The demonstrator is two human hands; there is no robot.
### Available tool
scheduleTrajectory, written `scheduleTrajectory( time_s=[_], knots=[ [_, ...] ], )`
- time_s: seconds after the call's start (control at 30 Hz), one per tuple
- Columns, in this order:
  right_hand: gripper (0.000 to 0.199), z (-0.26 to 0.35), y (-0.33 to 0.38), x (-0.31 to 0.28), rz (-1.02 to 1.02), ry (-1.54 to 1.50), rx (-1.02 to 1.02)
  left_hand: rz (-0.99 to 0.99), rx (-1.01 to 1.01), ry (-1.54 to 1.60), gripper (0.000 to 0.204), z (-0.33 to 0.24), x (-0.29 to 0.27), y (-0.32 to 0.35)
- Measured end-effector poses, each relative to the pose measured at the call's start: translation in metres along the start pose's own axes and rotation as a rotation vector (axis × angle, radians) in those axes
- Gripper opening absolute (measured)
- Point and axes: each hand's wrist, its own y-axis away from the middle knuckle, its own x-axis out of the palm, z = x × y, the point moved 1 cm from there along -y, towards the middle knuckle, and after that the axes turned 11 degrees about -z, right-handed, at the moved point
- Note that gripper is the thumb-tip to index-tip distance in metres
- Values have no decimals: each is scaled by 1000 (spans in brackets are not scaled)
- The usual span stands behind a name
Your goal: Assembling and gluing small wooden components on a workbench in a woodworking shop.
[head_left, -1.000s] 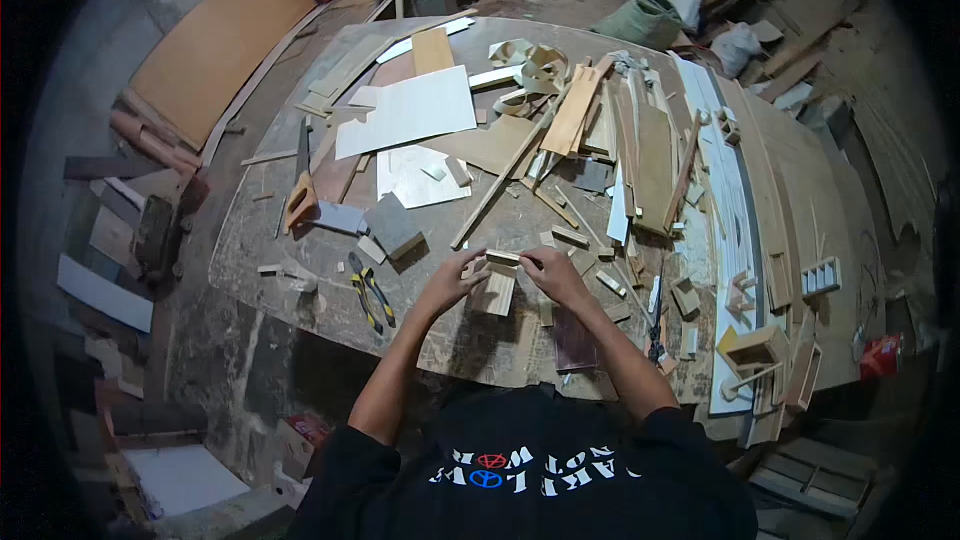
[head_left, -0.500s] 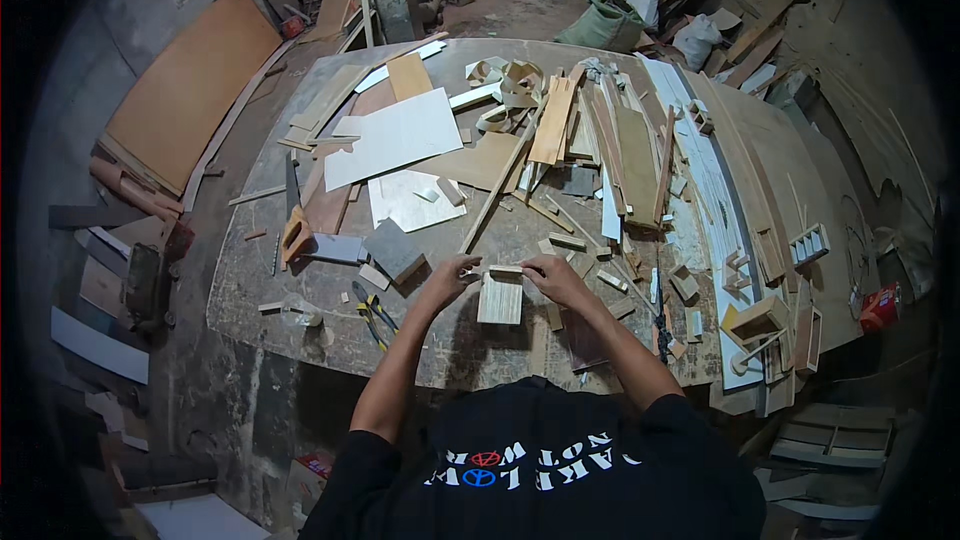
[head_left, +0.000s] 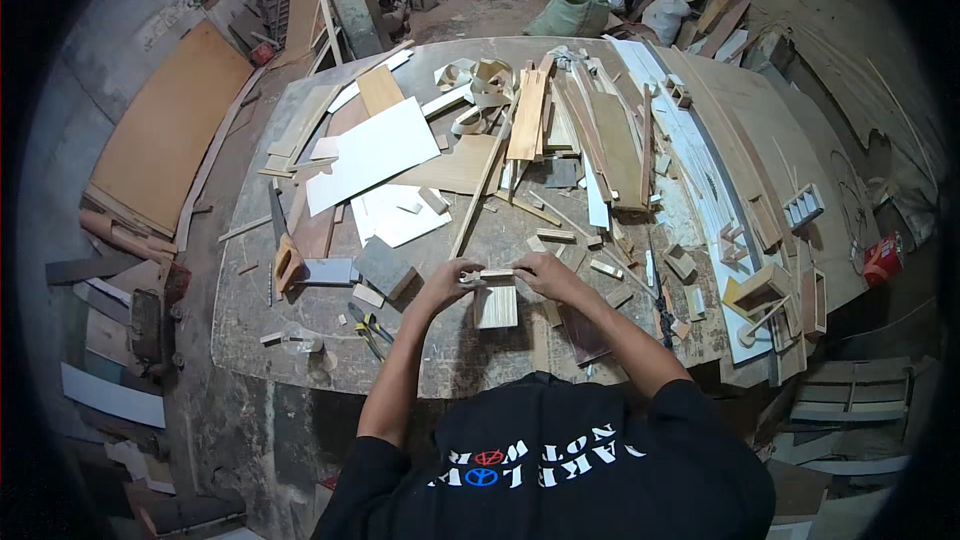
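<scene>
Pale striped wood, cut as a small squarish block (head_left: 495,310), sits straight in front of you, just over the near part of the worn, stained wooden workbench (head_left: 240,335), with a narrow pale wooden strip (head_left: 497,273) lying across its far edge. Your left hand (head_left: 447,283) appears to pinch the strip's left end between thumb and fingers, and your right hand (head_left: 547,276) appears to pinch the other end; holding it from both sides likely keeps it level and leaves the middle in plain sight. Whether the block rests on the bench or is lifted slightly, you can't tell from this angle, nor whether strip and block are joined. Near your left forearm lie yellow-and-black-handled pliers (head_left: 361,323), seemingly placed for easy reach, and beyond them a thick grey square block (head_left: 383,262). Farther left, a handsaw with an orange-brown wooden handle (head_left: 288,264) points its blade away from you. Past your hands, a large white rectangular panel (head_left: 375,155) lies flat among offcuts, perhaps pushed back to free working space. Well to your right, an open pale wooden box (head_left: 762,288) stands near the bench's edge, apart from the loose scraps.
</scene>
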Motion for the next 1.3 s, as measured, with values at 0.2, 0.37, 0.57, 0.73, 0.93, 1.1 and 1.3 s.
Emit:
scheduleTrajectory(
  time_s=[0.2, 0.37, 0.57, 0.73, 0.93, 1.1, 1.3],
  knots=[
    [26, 1, -6, -4, 39, 2, 71, 5, 0, -73, 36, -1, 4, -5],
    [27, 0, -5, -7, 4, -25, 101, -16, -20, -84, 35, -3, 4, -4],
    [28, 3, -2, -11, -40, -70, 155, -40, -55, -53, 36, -4, 2, -6],
    [27, 9, -3, -13, -59, -90, 202, -63, 8, -83, 38, -8, -2, -6],
    [31, 8, -1, -5, -73, -112, 187, -66, -32, -69, 36, -11, -2, 0],
    [33, 2, 2, 4, -38, -104, 183, -55, -67, 19, 33, -6, 1, 3],
    [32, -5, 1, 12, -6, 39, 111, -107, 3, 21, 31, -3, 4, 4]
  ],
)
